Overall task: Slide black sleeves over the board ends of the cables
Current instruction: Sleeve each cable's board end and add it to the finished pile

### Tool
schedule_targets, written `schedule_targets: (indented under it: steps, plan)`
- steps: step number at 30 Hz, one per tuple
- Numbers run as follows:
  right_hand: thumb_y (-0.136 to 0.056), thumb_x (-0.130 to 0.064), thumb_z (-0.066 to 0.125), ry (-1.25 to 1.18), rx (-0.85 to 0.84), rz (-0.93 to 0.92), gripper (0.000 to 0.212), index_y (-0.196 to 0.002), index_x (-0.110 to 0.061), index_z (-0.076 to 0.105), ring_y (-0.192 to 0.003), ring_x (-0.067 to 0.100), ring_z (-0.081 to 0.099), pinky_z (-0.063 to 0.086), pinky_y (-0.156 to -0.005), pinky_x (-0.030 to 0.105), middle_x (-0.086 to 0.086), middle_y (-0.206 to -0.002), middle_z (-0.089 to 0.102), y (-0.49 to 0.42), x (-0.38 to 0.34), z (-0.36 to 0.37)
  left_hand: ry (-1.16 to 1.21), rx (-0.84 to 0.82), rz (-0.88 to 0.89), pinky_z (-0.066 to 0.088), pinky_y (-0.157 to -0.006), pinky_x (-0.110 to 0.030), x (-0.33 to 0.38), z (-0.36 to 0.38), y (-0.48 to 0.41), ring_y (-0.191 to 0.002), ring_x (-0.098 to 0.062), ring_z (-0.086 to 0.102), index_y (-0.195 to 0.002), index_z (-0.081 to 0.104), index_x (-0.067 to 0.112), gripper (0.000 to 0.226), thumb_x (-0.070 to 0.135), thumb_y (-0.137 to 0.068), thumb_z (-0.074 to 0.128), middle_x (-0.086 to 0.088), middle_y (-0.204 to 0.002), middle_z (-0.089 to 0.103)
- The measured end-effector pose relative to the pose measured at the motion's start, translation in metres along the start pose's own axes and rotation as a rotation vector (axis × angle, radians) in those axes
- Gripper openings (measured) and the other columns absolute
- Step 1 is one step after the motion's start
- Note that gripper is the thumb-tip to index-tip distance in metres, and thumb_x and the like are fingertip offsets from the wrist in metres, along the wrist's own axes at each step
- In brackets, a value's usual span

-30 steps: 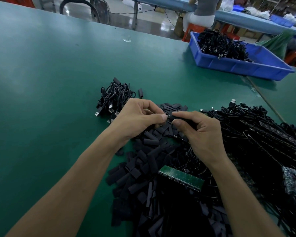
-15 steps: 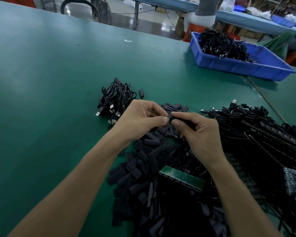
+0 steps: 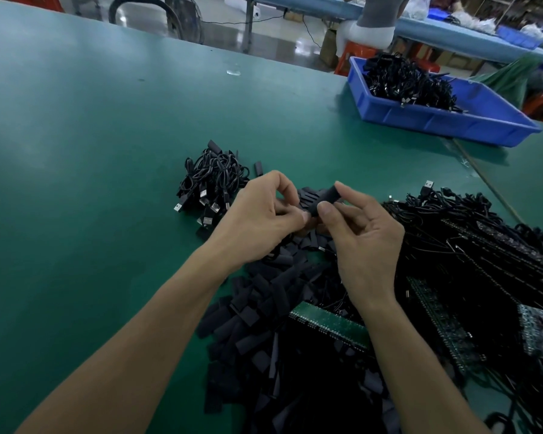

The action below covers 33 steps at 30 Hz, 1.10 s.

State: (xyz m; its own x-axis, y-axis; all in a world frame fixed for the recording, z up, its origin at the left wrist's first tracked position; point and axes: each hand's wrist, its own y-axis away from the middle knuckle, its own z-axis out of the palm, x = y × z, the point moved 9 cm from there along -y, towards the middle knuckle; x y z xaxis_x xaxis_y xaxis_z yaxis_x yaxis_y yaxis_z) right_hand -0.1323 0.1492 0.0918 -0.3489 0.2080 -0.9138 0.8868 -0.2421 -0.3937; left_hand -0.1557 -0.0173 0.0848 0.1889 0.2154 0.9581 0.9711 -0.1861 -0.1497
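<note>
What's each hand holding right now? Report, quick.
Left hand: pinching the lower end of the black tubular sleeve.
Right hand: pinching that sleeve's upper part.

This is a factory assembly workshop. A long green desk (image 3: 76, 151) carries stock in bulk: a heap of loose black sleeves (image 3: 264, 308), a bundle of black USB cables (image 3: 213, 180), and a tangle of cables (image 3: 467, 230) wired to green circuit boards (image 3: 329, 325). A blue plastic bin (image 3: 452, 123) near the far edge holds more cables. Beyond a polished floor (image 3: 264, 42) stands another long desk (image 3: 452, 32), with orange stools (image 3: 358, 53) beneath it and a person (image 3: 380, 14) seated at it.
</note>
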Motion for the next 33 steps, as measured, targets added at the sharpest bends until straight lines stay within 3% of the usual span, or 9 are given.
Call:
schedule_targets:
  steps: [4,6,10,14,19,21,25,29,33]
  plan:
    - [-0.084,-0.019,0.081,-0.021,-0.033,0.027,0.035,-0.111,-0.039,0.072,-0.095,0.019,0.074,0.059,-0.089,0.045,-0.003,-0.09,0.078,0.003,0.004,0.004,0.045,-0.004,-0.004,0.057,-0.08,-0.057,0.002,0.003,0.002,-0.073,-0.046,0.064,-0.084,0.048,0.019,0.026,0.007,-0.089,0.071,-0.019,-0.075,0.073]
    - [-0.084,-0.02,0.08,-0.034,-0.058,0.039,0.035,-0.111,-0.041,0.072,-0.096,0.019,0.074,0.059,-0.089,0.041,-0.004,-0.09,0.078,0.004,0.004,0.006,0.053,-0.008,-0.018,0.054,-0.083,-0.061,0.002,0.004,0.003,-0.082,-0.047,0.067,-0.084,0.049,0.019,0.026,0.008,-0.089,0.072,-0.02,-0.079,0.073]
    - [-0.085,-0.022,0.077,-0.023,-0.08,0.032,0.028,-0.098,-0.046,0.07,-0.084,0.019,0.074,0.059,-0.077,0.035,0.001,-0.084,0.076,0.0,-0.004,0.005,0.045,-0.006,-0.022,0.053,-0.08,-0.057,0.001,0.007,0.004,-0.073,-0.032,0.066,-0.083,0.049,0.019,0.027,0.008,-0.089,0.073,-0.014,-0.076,0.073]
    - [-0.087,-0.018,0.073,-0.028,-0.098,0.014,0.022,-0.093,-0.034,0.06,-0.073,0.022,0.072,0.057,-0.068,0.032,0.006,-0.078,0.073,-0.007,-0.012,0.0,0.068,-0.033,0.007,0.055,-0.081,-0.05,0.004,0.012,0.004,-0.081,-0.035,0.07,-0.092,0.049,0.019,0.027,0.016,-0.087,0.076,-0.004,-0.083,0.077]
    - [-0.092,-0.008,0.069,-0.291,0.017,0.161,0.019,-0.097,-0.019,0.053,-0.065,0.02,0.072,0.053,-0.057,0.025,0.007,-0.075,0.074,-0.013,-0.009,-0.017,-0.16,-0.232,-0.021,0.058,-0.086,-0.027,-0.009,0.026,0.004,-0.095,-0.002,0.069,-0.106,0.06,0.032,0.033,0.038,-0.082,0.081,0.011,-0.102,0.072]
    - [-0.092,-0.008,0.068,-0.344,0.021,0.2,0.019,-0.097,-0.018,0.052,-0.067,0.023,0.072,0.055,-0.059,0.028,0.01,-0.077,0.074,-0.014,-0.006,-0.02,-0.242,-0.212,0.014,0.055,-0.073,-0.018,-0.008,0.024,0.003,-0.081,0.002,0.068,-0.094,0.066,0.037,0.012,0.03,-0.09,0.075,0.016,-0.089,0.073]
    - [-0.096,-0.009,0.065,-0.232,-0.037,0.268,0.019,-0.107,-0.021,0.055,-0.074,0.024,0.075,0.055,-0.061,0.025,0.01,-0.085,0.077,-0.015,0.001,-0.02,-0.32,-0.025,0.08,0.047,-0.053,-0.015,-0.001,0.001,-0.003,-0.054,0.0,0.058,-0.088,0.071,0.026,0.01,0.03,-0.096,0.066,0.01,-0.068,0.068]
    - [-0.095,-0.022,0.067,0.119,-0.342,0.296,0.022,-0.117,-0.025,0.063,-0.074,0.01,0.072,0.053,-0.063,0.017,-0.005,-0.089,0.077,-0.006,0.004,-0.01,-0.356,0.29,0.064,0.043,-0.057,-0.002,0.001,-0.047,-0.014,-0.057,0.013,0.057,-0.09,0.071,0.021,0.011,0.029,-0.095,0.067,0.019,-0.07,0.064]
    - [-0.078,-0.051,0.079,0.496,-0.952,0.239,0.035,-0.108,-0.039,0.068,-0.087,-0.001,0.065,0.054,-0.077,0.02,-0.014,-0.096,0.069,0.035,-0.002,0.02,-0.42,0.57,-0.017,0.041,-0.062,-0.001,-0.005,-0.094,-0.023,-0.063,0.007,0.06,-0.096,0.076,0.011,0.021,0.032,-0.093,0.07,0.022,-0.069,0.057]
